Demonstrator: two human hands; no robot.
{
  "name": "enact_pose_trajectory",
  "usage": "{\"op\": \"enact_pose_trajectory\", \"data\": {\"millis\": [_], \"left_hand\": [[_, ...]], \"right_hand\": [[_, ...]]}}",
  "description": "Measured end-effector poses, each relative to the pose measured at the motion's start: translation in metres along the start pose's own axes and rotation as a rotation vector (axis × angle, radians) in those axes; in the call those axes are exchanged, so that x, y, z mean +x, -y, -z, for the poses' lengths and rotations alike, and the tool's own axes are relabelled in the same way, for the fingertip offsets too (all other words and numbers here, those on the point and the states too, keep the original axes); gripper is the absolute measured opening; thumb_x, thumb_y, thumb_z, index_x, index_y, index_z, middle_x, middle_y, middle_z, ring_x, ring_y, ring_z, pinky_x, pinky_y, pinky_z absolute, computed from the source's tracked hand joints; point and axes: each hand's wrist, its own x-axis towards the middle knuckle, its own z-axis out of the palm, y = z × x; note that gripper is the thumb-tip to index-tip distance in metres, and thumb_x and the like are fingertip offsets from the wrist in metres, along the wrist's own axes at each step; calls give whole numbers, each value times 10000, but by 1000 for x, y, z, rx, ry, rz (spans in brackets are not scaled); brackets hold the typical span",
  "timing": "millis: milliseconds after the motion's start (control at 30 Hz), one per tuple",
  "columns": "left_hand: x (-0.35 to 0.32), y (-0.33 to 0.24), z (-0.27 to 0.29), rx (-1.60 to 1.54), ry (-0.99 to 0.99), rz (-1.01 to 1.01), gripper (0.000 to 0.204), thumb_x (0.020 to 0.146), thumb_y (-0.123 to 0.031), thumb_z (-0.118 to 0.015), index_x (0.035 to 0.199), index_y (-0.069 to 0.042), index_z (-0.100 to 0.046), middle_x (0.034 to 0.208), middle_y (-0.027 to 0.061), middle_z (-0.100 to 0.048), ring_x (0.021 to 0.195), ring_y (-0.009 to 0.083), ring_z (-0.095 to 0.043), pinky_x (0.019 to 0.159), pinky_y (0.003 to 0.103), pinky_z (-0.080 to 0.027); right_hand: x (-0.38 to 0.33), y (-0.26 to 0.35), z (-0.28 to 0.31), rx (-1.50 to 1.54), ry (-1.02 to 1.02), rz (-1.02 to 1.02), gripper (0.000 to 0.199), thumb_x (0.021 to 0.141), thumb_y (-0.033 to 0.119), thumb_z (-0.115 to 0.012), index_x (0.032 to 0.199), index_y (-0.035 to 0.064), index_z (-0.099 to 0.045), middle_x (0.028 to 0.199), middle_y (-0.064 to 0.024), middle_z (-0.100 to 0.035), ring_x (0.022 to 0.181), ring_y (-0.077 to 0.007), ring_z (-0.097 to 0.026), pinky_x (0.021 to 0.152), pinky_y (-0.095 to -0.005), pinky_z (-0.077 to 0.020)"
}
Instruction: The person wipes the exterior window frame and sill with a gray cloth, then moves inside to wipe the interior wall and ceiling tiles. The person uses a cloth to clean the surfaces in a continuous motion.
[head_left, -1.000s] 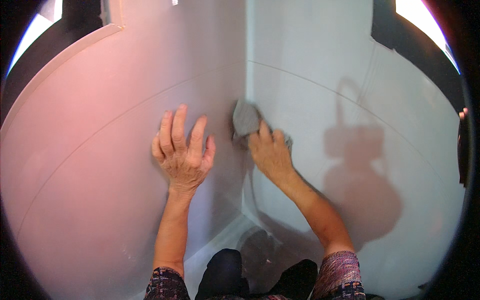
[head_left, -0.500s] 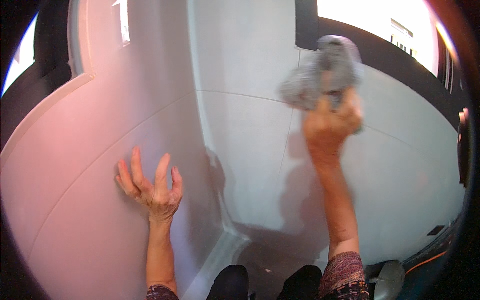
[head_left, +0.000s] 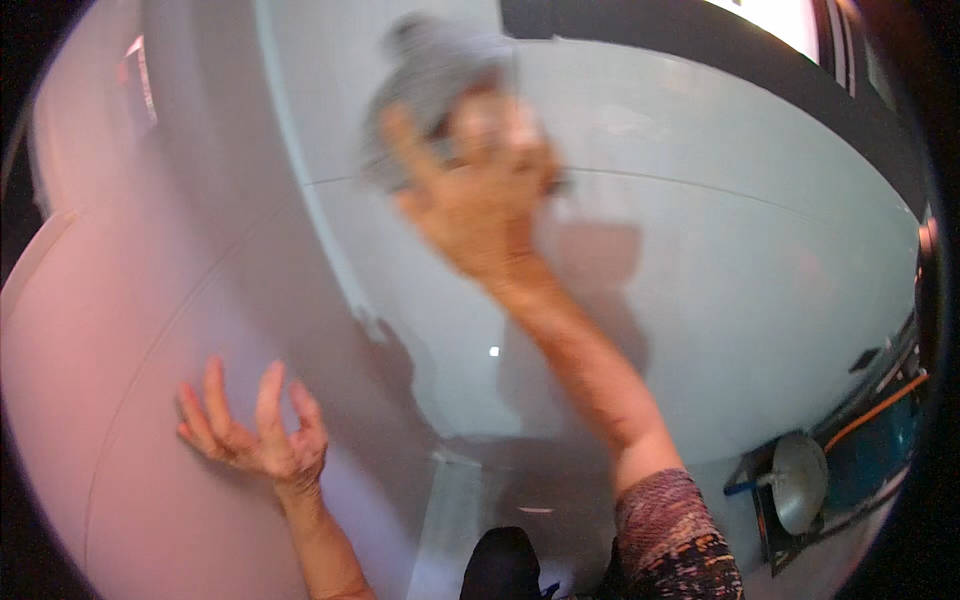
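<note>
My right hand is raised in front of the tiled wall, gripping a grey cloth. Both are smeared by motion. The cloth bunches past the fingers near the top of the wall, left of the dark window frame; whether it touches the tiles I cannot tell. Lower on the left, my left hand has its fingers spread against or close to the pinkish side wall. Nothing is in it.
The two walls meet in a corner. A dark window frame runs along the upper right. At lower right stand a round metal pan and an orange cord. My dark-clad knee shows at the bottom.
My right hand has swept the cloth leftward and somewhat up across the view. The view has turned right, bringing more of the pan into sight. My left hand stays spread.
</note>
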Motion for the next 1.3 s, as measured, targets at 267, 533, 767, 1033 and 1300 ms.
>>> {"op": "enact_pose_trajectory", "data": {"millis": [267, 533, 767, 1033, 1300], "left_hand": [[-17, 33, -1, -24, -51, -40, 182, 824, -174, -607, 996, -150, -664, 1295, 177, -502, 1273, 365, -383, 1083, 499, -205], [-43, 69, -1, -37, -75, -123, 156, 850, -93, -589, 994, -58, -640, 1170, 187, -589, 1168, 383, -489, 984, 517, -372], [-36, 47, -6, -14, -102, -170, 164, 802, -33, -607, 957, -68, -649, 1179, 144, -595, 1197, 353, -459, 1012, 467, -357], [-58, 22, -16, -189, -45, 7, 229, 728, -6, -610, 924, -113, -661, 1219, 127, -563, 1217, 326, -434, 1027, 442, -341], [-80, 2, -23, -100, 14, 91, 185, 668, -45, -641, 826, -137, -670, 1137, 89, -588, 1177, 279, -429, 1002, 449, -371]], "right_hand": [[-28, -5, -8, -52, -227, 148, 176, 708, 262, -623, 761, 115, -704, 1288, -126, -440, 1171, -313, -370, 822, -451, -298], [-45, -115, 88, -497, -217, -71, 594, 773, 217, -544, 1360, 214, -459, 1188, -275, -369, 1083, -412, -357, 922, -526, -286], [-121, -152, 96, -487, -199, -287, 577, 824, 246, -521, 1388, 169, -424, 1153, -299, -379, 1084, -406, -339, 911, -534, -259], [-177, -17, 28, 69, 210, 327, 276, 733, 217, -607, 967, 86, -671, 1227, -65, -505, 1194, -277, -395, 813, -440, -309], [-210, -30, 41, 126, 420, 436, 387, 715, 187, -601, 1081, 61, -617, 1309, -29, -463, 1220, -239, -385, 852, -410, -302]]}}
